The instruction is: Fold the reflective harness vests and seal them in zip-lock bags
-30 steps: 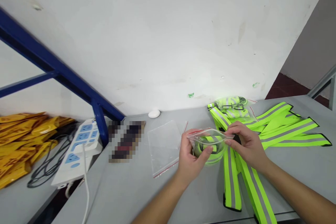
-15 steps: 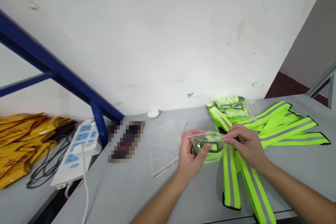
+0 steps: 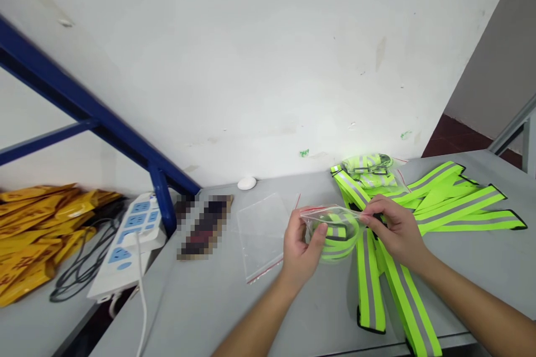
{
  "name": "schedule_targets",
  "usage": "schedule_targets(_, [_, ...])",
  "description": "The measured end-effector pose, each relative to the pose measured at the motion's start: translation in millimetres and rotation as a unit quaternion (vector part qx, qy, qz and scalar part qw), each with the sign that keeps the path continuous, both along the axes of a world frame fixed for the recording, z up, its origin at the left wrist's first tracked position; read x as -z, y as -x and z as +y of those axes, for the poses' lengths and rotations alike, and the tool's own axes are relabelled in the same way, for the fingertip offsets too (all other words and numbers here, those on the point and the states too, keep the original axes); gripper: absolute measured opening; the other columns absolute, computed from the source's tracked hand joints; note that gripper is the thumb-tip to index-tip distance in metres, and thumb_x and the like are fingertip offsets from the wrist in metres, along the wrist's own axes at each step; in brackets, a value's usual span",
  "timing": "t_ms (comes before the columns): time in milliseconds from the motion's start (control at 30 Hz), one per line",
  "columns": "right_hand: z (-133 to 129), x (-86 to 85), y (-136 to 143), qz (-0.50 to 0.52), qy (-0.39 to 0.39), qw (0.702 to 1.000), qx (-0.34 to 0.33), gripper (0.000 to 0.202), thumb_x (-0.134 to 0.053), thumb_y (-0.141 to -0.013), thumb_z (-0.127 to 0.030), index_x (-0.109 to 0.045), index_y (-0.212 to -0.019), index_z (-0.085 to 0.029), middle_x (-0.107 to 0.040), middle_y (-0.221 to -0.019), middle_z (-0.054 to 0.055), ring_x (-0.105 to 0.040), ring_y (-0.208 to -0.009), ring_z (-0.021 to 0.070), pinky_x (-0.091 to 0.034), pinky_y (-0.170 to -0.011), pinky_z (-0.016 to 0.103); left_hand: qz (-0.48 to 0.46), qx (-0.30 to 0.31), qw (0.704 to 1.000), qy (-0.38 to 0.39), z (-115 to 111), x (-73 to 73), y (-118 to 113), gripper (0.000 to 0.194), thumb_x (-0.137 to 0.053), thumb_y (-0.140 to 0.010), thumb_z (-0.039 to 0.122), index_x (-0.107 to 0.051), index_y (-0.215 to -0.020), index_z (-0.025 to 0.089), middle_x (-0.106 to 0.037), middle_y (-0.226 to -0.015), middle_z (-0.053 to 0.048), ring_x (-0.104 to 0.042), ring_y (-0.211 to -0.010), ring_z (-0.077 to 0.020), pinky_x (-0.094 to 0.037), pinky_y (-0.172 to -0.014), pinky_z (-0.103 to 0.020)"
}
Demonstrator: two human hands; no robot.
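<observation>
Between my hands is a clear zip bag (image 3: 355, 237) with a rolled yellow-green reflective band (image 3: 334, 249) inside. My left hand (image 3: 302, 251) grips the bag's left side, its thumb on the front near the red-edged mouth. The fingertips of my right hand (image 3: 392, 228) pinch the right corner of that mouth. Long reflective straps (image 3: 456, 209) with grey stripes and black ends lie beneath and right of my right hand. Behind it, packed bags of rolled bands (image 3: 368, 170) rest near the wall. Flat clear bags (image 3: 262, 234) lie left of my left hand.
On the grey table (image 3: 201, 307) are a white oval object (image 3: 247, 183) and a blurred-out item (image 3: 205, 228). Farther left are a power strip (image 3: 129, 245) with cables, yellow packets (image 3: 37, 234) and a blue metal frame (image 3: 113, 134).
My left thumb has shifted slightly left on the bag, showing more of the rolled band. Both hands keep hold of the bag. The view has moved slightly.
</observation>
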State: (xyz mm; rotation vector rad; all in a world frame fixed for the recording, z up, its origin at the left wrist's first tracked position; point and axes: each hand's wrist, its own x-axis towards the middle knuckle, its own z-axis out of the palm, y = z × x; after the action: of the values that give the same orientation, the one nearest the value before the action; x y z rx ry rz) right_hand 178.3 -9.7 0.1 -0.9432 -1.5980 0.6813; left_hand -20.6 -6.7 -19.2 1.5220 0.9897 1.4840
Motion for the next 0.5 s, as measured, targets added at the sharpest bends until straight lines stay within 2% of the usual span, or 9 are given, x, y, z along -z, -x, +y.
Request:
schedule_targets(200, [0,3.2,-1,-0.008,0.015,1.000,0.003,0.007,-0.060,-0.089,-0.023,-0.062,-0.082,-0.024,-0.058,-0.074,0.001,-0.053,-0.068,0.0152,-0.041,-0.061,0.029,-0.054,-0.040,0.997,-0.044,-1,-8.7,-2,0.014,-0.052,-0.093,0.030,-0.059,-0.095,0.019,-0.070,-0.095,-0.006,-0.067,-0.089,-0.0168,-0.054,-0.081,-0.030])
schedule_targets(367, [1,8.4,-2,0.017,0.065,0.998,-0.007,0.006,-0.059,-0.090,-0.028,-0.062,-0.086,-0.024,-0.056,-0.077,0.001,-0.052,-0.069,0.0155,-0.040,-0.059,0.029,-0.070,-0.066,0.995,-0.039,-2,-9.0,-3,0.013,-0.054,-0.092,0.031,-0.060,-0.093,0.019,-0.069,-0.092,-0.004,-0.067,-0.087,-0.0154,-0.053,-0.080,-0.029])
schedule_targets(500, [1,11.0,-1,0.030,0.075,0.997,-0.009,0.008,-0.059,-0.090,-0.031,-0.062,-0.086,-0.024,-0.056,-0.079,0.002,-0.053,-0.070,0.0162,-0.041,-0.059,0.029,-0.080,-0.078,0.993,-0.030,-3,-8.2,-4,0.014,-0.056,-0.091,0.032,-0.058,-0.093,0.018,-0.068,-0.092,-0.005,-0.066,-0.086,-0.0158,-0.053,-0.080,-0.030])
